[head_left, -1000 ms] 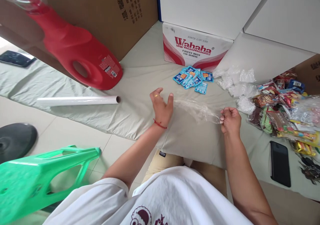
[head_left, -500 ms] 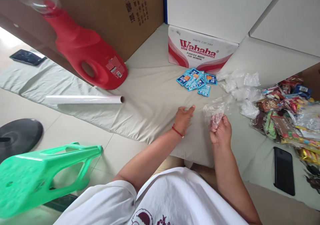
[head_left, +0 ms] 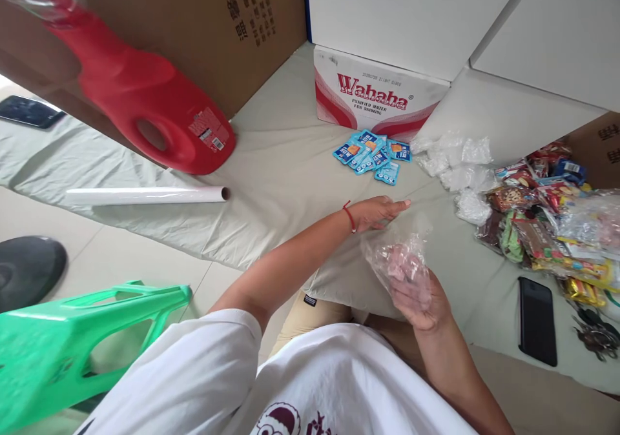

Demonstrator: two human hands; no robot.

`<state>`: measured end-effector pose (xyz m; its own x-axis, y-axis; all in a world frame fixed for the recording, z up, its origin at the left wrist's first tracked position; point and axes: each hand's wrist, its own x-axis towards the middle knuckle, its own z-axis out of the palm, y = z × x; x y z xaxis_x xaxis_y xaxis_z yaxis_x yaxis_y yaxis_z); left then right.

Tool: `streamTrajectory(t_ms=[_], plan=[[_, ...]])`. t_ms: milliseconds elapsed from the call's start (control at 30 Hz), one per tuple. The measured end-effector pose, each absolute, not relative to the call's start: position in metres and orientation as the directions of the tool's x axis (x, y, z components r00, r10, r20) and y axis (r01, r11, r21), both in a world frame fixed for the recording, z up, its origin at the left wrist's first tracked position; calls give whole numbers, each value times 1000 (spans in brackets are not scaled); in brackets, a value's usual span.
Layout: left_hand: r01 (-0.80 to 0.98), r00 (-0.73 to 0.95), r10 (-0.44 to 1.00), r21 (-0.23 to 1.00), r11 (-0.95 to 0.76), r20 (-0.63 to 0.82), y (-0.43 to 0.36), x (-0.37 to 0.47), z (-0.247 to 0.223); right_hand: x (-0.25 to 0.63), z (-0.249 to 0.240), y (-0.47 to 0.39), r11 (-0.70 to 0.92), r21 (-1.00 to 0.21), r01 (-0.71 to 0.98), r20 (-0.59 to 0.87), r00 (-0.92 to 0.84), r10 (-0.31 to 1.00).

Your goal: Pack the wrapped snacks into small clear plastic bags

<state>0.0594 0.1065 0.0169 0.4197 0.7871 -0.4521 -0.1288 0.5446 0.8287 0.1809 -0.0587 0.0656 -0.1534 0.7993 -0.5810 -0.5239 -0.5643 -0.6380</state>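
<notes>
A crumpled piece of clear plastic film point(head_left: 398, 259) sits in front of the person's chest, above the pale sheet point(head_left: 290, 164) that covers the surface. It is thin and see-through, bunched into loose wrinkles, and the palm behind it shows pink through its folds.

From the left of the view: a green plastic stool point(head_left: 72, 338) lies tipped in the lower corner, a dark phone point(head_left: 29, 111) rests at the far edge of the sheet, a red jug point(head_left: 140, 106) with a handle hole lies on its side, and a white roll point(head_left: 145, 195) lies just below it. Further along, a Wahaha carton point(head_left: 372, 96) stands against the wall with blue sachets point(head_left: 371, 154) scattered before it.

The left hand point(head_left: 380, 210) reaches across, flat and palm down with fingers stretched together, resting on the sheet just above the film; it holds nothing. The right hand point(head_left: 417, 293) is turned palm up, fingers loosely curled around the bunched film, cupping it.

To the right lie clear wrapped bundles point(head_left: 460, 164), a heap of coloured snack packets point(head_left: 542, 222) and a second black phone point(head_left: 537, 319).

The film blurs the right fingertips, so I cannot tell how tightly they pinch it, nor whether anything lies inside its folds. The jug's clear cap is cut off at the top left, and the snack heap runs out of view at the right edge.
</notes>
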Motion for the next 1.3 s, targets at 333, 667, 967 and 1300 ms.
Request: streamTrajectory(t_ms=[333,667,967,1300], plan=[[229,690,416,724,651,-592,55,37,21,205,49,-79,-560,-684,-467,-605,-64,793],[-290,308,731,671,682,-609,69,29,38,206,49,-72,-300,-843,-447,-429,222,876],[-354,-62,881,835,420,-470,75,-2,33,235,33,-81,-97,-946,-308,-281,639,716],[-269,-109,852,840,471,-512,37,-29,30,293,18,-105,-573,-820,11,-549,272,791]])
